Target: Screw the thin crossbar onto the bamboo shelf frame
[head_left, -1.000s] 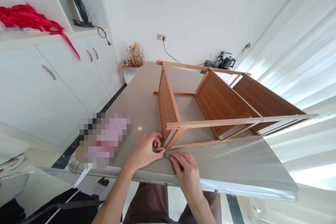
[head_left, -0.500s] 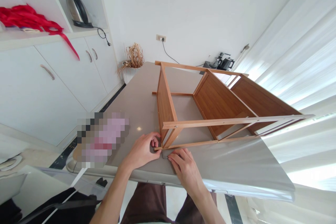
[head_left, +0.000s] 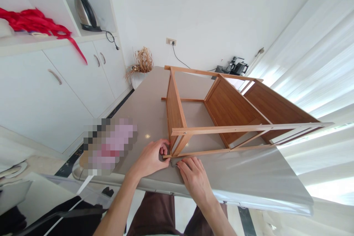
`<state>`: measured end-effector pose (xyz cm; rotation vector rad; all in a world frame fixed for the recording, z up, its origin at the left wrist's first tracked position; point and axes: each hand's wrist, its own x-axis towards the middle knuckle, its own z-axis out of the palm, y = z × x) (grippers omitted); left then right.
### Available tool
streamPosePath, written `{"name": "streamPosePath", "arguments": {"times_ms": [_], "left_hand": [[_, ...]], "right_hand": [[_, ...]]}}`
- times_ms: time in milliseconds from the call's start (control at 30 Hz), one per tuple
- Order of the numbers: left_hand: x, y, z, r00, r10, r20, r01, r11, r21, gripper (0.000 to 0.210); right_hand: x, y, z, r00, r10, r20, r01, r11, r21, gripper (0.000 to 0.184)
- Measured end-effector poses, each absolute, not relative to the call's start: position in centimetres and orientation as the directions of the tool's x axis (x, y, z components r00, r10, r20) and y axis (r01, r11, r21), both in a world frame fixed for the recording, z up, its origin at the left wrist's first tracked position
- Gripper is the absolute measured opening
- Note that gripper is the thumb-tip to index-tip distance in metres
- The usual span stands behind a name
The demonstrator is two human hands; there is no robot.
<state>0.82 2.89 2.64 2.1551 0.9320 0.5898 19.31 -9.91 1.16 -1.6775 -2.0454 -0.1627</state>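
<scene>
At the near edge of the tabletop (head_left: 235, 175), a wooden rack (head_left: 229, 103) lies on its side, its shelf panels standing on edge and its lower left corner between the person's two hands. The left hand (head_left: 151, 159) has its grip closed around the short rail end at that corner, as it did a second ago. The right hand (head_left: 193, 175) has its grip pinched on a small bent metal rod (head_left: 174, 162), which reaches to just beside the same corner; whether its tip is seated in anything is too small to tell. Compared with a second ago, the right fingers have drawn closer together and the rod lies at a slightly different angle, while the rack looks unmoved (the small shift in the whole view seems to be the head's). I judge this to be a slight turning of the rod, with the left hand steadying the corner.

No brand or label can be read on the rack or on the kettle (head_left: 85, 14) in the cabinet; a patch (head_left: 110, 147) at the left is pixelated, hiding any writing there.
</scene>
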Motion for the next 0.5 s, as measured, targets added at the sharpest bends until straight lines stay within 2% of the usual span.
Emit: {"name": "streamPosePath", "arguments": {"times_ms": [200, 367, 500], "left_hand": [[0.7, 3.1, 2.4, 0.654, 0.746, 0.125, 0.422, -0.496, 0.759, 0.038], [0.4, 2.8, 2.8, 0.649, 0.751, 0.122, 0.437, -0.499, 0.748, 0.037], [0.1, 2.2, 3.9, 0.607, 0.778, 0.161, 0.41, -0.48, 0.775, 0.047]], "right_hand": [[18.8, -10.2, 1.0, -0.084, 0.881, 0.466, 0.943, 0.221, -0.248, 0.02], [18.7, -10.1, 1.3, -0.074, 0.864, 0.499, 0.948, 0.215, -0.233, 0.023], [18.7, -10.1, 1.3, -0.076, 0.859, 0.507, 0.951, 0.216, -0.223, 0.021]]}}
